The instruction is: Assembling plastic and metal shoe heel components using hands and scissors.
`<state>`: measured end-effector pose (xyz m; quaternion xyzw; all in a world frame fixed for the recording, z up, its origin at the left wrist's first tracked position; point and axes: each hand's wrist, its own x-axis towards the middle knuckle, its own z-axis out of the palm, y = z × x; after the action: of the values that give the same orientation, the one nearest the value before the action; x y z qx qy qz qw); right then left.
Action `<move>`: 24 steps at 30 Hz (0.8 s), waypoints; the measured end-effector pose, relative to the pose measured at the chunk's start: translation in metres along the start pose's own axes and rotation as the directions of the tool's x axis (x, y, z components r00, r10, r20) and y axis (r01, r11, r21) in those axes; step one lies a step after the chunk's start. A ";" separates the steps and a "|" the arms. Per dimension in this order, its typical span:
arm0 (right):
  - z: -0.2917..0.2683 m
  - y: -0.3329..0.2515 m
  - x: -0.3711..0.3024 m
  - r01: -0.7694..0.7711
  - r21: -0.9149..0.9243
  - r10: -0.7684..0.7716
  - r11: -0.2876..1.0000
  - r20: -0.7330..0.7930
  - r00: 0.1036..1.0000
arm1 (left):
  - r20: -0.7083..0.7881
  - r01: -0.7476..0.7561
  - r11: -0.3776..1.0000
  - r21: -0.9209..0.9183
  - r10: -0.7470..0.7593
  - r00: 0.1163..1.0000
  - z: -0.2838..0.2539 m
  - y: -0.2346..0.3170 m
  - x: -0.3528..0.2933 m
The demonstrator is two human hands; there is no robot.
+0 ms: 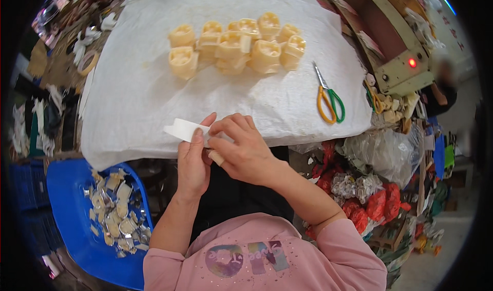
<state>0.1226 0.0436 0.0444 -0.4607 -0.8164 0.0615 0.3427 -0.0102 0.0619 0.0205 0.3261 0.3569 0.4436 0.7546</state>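
Note:
Above the near edge of the cloth-covered table [138,96], my left hand [193,160] grips a smooth white curved band [187,131], which looks like a roll of tape. Its thumb presses on the band's right end. My right hand [241,147] is bent over beside it, fingertips pinched together against the left fingers; what lies between them is hidden. A tan wrap [216,157] circles one right finger. Farther off stands a cluster of cream-coloured moulded cups [233,44] with hollowed tops. To the right lie scissors [330,103] with one orange and one green handle, blades pointing away.
A blue tub [72,209] at lower left holds cream and silvery scraps [120,209]. A beige machine [400,70] with a red light stands at right. Below it are clear plastic bags [385,152] and red bundles [370,209]. A roll of tape [88,63] lies left. Another person [441,93] is far right.

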 end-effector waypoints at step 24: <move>-0.087 0.225 -0.006 -0.549 -0.028 0.490 0.835 -0.416 0.766 | 0.130 0.009 1.000 -0.021 -0.006 0.991 0.002 -0.012 0.000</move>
<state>0.3384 0.1484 0.0140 -0.6956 -0.5730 -0.0002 0.4333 -0.0031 0.0568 0.0114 0.3450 0.3033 0.4225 0.7813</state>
